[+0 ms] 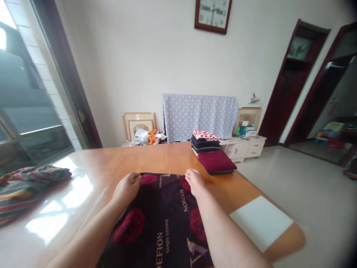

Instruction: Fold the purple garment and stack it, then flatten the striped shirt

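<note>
A dark cloth [164, 216] with red rose prints and gold lettering lies spread on the wooden table [156, 158] in front of me. My left hand [127, 186] pinches its far left corner, fingers curled on the edge. At the far right corner, my right hand [194, 180] grips the same far edge with bent fingers. Both forearms stretch out over the cloth.
A stack of folded dark clothes [205, 142] topped by a red-and-white piece sits at the table's far right, with a folded maroon cloth [216, 161] beside it. A striped cloth heap [25, 186] lies at the left. A white sheet [260, 221] rests near the right edge.
</note>
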A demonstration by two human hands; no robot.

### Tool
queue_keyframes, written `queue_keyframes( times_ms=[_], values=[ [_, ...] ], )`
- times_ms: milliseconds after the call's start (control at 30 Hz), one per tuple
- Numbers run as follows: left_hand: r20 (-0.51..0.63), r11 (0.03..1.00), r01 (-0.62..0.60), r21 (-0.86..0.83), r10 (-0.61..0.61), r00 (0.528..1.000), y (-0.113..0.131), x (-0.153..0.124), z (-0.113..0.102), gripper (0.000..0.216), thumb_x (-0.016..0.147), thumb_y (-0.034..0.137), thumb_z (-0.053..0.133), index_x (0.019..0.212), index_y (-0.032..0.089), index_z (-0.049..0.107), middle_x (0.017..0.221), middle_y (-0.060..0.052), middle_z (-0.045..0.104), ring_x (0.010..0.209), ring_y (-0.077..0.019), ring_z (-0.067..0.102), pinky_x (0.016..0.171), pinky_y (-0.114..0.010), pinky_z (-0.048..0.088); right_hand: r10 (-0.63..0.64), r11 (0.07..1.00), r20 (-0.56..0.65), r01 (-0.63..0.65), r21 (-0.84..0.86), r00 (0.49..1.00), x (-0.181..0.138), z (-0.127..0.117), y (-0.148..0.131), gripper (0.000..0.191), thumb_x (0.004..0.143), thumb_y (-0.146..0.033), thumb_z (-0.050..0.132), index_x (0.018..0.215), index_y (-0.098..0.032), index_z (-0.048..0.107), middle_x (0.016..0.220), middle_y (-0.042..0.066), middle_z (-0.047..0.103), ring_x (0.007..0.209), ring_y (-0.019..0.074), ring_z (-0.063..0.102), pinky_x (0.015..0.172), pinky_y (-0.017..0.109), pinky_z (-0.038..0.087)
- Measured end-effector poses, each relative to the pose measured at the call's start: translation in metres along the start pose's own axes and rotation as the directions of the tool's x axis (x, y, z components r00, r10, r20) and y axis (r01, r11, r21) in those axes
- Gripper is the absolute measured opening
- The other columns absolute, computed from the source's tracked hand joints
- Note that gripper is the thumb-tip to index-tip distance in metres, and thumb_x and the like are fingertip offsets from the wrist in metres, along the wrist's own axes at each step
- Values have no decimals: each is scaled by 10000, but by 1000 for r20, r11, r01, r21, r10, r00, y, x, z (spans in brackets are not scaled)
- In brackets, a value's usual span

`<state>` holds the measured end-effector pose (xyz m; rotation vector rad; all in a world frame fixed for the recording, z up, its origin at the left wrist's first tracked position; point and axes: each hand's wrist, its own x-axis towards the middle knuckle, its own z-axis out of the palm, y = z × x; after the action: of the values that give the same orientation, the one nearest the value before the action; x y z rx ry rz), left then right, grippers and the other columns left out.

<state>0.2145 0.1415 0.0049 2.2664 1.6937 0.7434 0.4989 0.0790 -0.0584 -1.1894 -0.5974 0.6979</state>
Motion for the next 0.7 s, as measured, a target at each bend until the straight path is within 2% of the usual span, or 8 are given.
queue_keyframes(
  times_ms=[100, 167, 267, 333, 533, 700],
  values=[
    [54, 993, -113, 24, 111, 992, -10, -32, -1, 408, 949, 476, 399, 1120, 227, 674, 1147, -73, 726, 1064, -244, 665, 919, -317, 469, 114, 991, -26, -111, 73, 993, 4, -5, 1, 230, 702, -377, 641, 865, -224, 588, 806, 36, 657, 863, 188, 684, 797, 312, 570],
    [91, 985, -163, 56, 158, 983, -21, -48, 3, 494, 961, 518, 374, 1236, 204, 640, 1310, -101, 659, 1215, -261, 600, 1037, -349, 425, 155, 983, -42, -150, 106, 987, 7, -9, 1, 234, 709, -373, 642, 882, -224, 587, 868, 54, 665, 907, 188, 688, 830, 315, 575],
    [142, 980, -159, 121, 142, 980, -36, -61, 10, 578, 965, 573, 357, 1362, 213, 572, 1486, -98, 528, 1404, -275, 436, 1154, -409, 315, 179, 977, -59, -171, 130, 982, 9, -12, 1, 232, 713, -372, 650, 882, -225, 585, 909, 66, 668, 937, 192, 689, 845, 318, 580],
    [152, 978, -144, 150, 121, 981, -39, -65, 13, 596, 965, 594, 350, 1400, 236, 542, 1532, -85, 479, 1451, -270, 371, 1180, -426, 270, 177, 977, -70, -166, 134, 982, 8, -13, -1, 240, 703, -377, 666, 872, -227, 584, 880, 58, 667, 927, 196, 689, 832, 319, 583],
    [126, 970, -149, 191, 127, 984, -31, -69, 12, 579, 974, 586, 338, 1382, 235, 550, 1548, -108, 455, 1439, -279, 384, 1158, -446, 278, 89, 984, -172, -60, 166, 981, -1, -11, -19, 287, 670, -400, 670, 868, -217, 570, 763, 14, 646, 849, 181, 685, 769, 291, 575],
    [86, 968, -160, 193, 146, 986, -33, -72, 15, 551, 979, 573, 334, 1356, 244, 565, 1539, -121, 463, 1432, -299, 385, 1167, -537, 210, -87, 975, -297, 143, 173, 951, -8, -17, -52, 414, 719, -414, 629, 1070, -200, 574, 964, 41, 680, 988, 183, 678, 866, 310, 556]
  ],
)
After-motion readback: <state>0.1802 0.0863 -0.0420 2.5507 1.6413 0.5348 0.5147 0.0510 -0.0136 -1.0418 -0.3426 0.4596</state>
